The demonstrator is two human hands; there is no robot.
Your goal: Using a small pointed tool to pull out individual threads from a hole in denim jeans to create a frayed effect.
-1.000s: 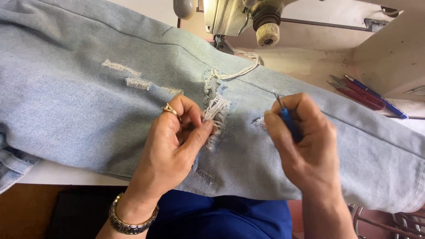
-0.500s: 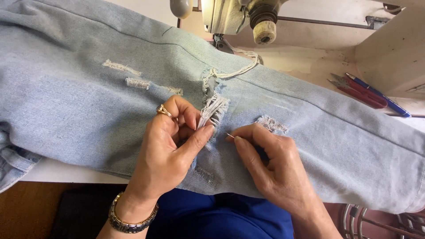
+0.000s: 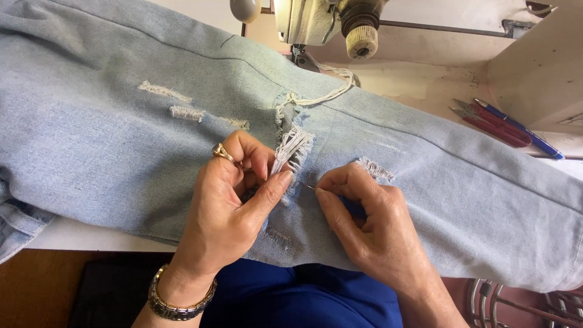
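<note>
Okay, your left hand [image 3: 234,209] is pinching a tuft of loose white threads [image 3: 290,146] at a frayed hole in the light blue jeans [image 3: 109,152], thumb pressed up against the fingertips, gold ring [image 3: 222,152] on one finger, metal watch [image 3: 173,300] on the wrist. Your right hand [image 3: 373,228] is closed around a thin pointed tool [image 3: 308,187]; only its metal tip shows past thumb and forefinger, touching the denim just right of the tuft. A dark blue bit shows inside the fist, probably the handle, can't tell for sure. Both hands rest on the jeans, almost touching each other at the hole.

Jeans lie spread across the work surface, left to right, covering most of it. More distressed patches: two frayed strips [image 3: 176,103] to the upper left, a small one [image 3: 373,169] just above your right knuckles, another [image 3: 280,238] near the lower edge. A loop of white cord-like thread [image 3: 325,91] lies above the hole.

No containers in view. Sewing machine [image 3: 322,21] sits at the top edge, its head over the jeans. Red-handled snips [image 3: 489,124] and a blue pen [image 3: 522,130] lie side by side on the pale table [image 3: 425,79] to the upper right. Your lap in blue fabric [image 3: 303,297] below the table edge; metal wire frame [image 3: 522,304] at bottom right; brown floor [image 3: 36,291] at bottom left.
</note>
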